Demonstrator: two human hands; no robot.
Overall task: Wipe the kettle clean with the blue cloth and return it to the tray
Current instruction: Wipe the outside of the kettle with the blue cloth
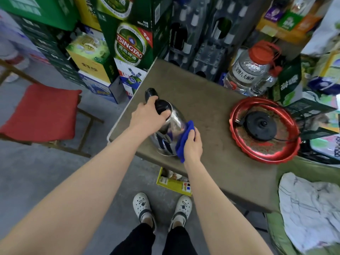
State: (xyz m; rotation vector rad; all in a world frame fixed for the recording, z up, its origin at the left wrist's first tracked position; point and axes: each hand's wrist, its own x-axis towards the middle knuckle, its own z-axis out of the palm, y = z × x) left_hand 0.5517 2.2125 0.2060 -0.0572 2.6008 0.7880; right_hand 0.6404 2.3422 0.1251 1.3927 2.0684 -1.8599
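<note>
A shiny steel kettle (170, 134) with a black lid and handle stands on the brown table (211, 115), near its left front edge. My left hand (147, 116) grips the black top of the kettle from above. My right hand (192, 144) presses a blue cloth (184, 138) against the kettle's right side. To the right lies a round red tray (239, 144) with the black kettle base (261, 126) and its cord on it.
A large clear jug with a red cap (250, 69) stands at the table's back right. Beer cartons (128, 45) are stacked behind. A red-cushioned chair (42, 111) is to the left, a white cloth (311, 208) to the right, and a yellow box (173, 183) sits under the table.
</note>
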